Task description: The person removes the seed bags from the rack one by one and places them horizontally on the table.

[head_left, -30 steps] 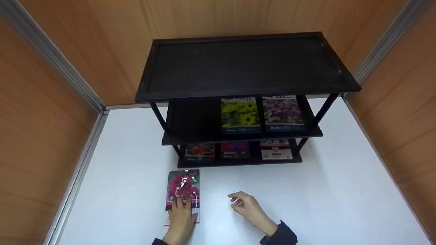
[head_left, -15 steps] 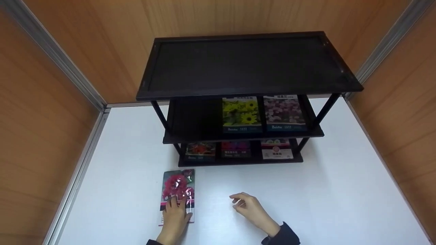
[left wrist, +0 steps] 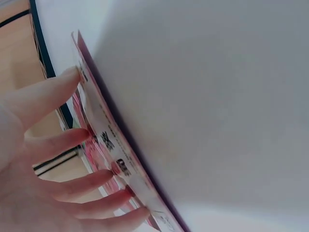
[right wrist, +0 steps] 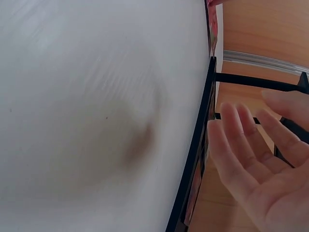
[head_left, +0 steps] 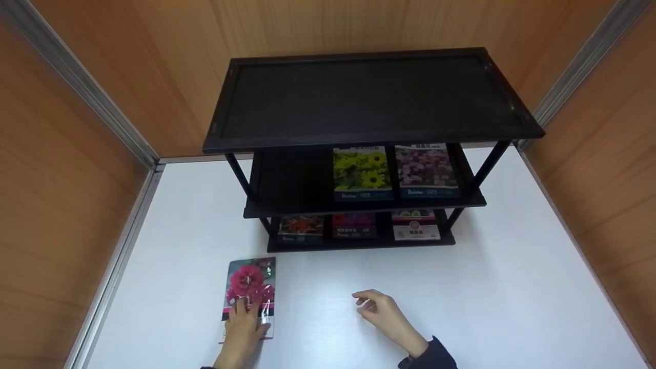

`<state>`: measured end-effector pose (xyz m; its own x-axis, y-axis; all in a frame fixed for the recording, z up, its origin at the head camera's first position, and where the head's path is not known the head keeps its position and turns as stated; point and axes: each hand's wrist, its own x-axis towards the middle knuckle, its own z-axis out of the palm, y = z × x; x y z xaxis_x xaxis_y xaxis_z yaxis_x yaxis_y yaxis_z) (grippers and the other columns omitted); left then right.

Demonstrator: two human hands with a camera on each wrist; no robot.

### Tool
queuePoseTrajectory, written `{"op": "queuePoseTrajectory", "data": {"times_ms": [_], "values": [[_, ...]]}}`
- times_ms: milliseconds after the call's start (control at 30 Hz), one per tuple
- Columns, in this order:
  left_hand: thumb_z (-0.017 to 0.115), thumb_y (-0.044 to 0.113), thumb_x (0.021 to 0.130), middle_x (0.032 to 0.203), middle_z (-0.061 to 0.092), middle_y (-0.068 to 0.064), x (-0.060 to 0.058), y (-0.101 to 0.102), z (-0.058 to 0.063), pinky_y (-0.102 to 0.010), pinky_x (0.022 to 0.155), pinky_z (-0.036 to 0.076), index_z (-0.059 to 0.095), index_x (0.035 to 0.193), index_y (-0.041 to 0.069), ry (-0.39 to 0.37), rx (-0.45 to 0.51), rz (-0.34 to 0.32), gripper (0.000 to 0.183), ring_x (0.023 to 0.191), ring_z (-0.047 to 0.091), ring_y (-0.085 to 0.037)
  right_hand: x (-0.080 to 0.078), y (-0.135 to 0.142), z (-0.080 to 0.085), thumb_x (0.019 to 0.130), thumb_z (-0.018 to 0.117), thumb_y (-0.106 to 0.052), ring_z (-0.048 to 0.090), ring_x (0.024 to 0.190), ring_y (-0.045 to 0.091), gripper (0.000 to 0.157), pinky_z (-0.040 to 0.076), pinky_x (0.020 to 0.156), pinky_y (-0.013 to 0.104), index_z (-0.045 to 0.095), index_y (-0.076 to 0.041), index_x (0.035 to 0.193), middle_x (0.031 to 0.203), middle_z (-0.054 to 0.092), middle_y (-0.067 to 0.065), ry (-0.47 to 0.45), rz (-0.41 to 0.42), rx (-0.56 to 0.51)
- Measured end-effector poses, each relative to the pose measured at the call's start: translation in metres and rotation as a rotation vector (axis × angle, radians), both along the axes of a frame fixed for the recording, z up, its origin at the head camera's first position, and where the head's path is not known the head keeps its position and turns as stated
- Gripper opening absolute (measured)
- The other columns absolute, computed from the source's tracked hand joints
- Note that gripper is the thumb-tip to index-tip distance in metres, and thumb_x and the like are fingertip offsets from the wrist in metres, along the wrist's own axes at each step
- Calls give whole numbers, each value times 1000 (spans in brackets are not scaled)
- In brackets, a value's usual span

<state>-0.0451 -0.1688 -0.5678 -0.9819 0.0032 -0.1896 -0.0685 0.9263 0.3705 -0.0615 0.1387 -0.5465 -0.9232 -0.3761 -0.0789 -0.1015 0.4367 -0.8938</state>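
A flower seed packet (head_left: pixel 248 283) with pink blooms on its front lies on the white table, left of centre. My left hand (head_left: pixel 242 328) rests on its lower half with the fingers spread. In the left wrist view the fingertips of the left hand (left wrist: pixel 63 183) press on the face of the seed packet (left wrist: pixel 116 150), the thumb near one end. To the right, my right hand (head_left: pixel 382 313) hovers by itself with loosely bent fingers, holding nothing. The right wrist view shows the right hand (right wrist: pixel 260 159) with its palm in sight, away from any object.
A black three-tier shelf (head_left: pixel 369 97) stands at the back of the table (head_left: pixel 328 287). On its middle tier are a yellow-flower packet (head_left: pixel 362 171) and a pale-purple-flower packet (head_left: pixel 427 169). Three more packets sit on the bottom tier. Wooden panels (head_left: pixel 61 205) enclose the sides and back.
The left hand has slid the pink-flower seed packet leftward along the table. The right hand has drifted slightly right, its fingers still loosely bent.
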Motion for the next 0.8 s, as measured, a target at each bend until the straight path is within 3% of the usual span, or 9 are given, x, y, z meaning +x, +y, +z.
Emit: {"op": "queuePoseTrajectory", "data": {"times_ms": [300,800], "values": [[72,17,71,116,35,-33,-2,-23,2,-63,79,35,50,118,-3,-11,12,8,56,108,33,-50,1,9,3,81,60,-4,57,81,18,29,48,70,25,58,5,109,91,60,12,40,-19,14],[74,16,68,115,36,-33,-2,-44,4,-60,78,38,51,114,-4,10,24,3,56,105,36,-50,1,16,3,81,60,-6,57,82,19,30,48,71,25,57,4,110,92,60,11,6,-50,15]]}}
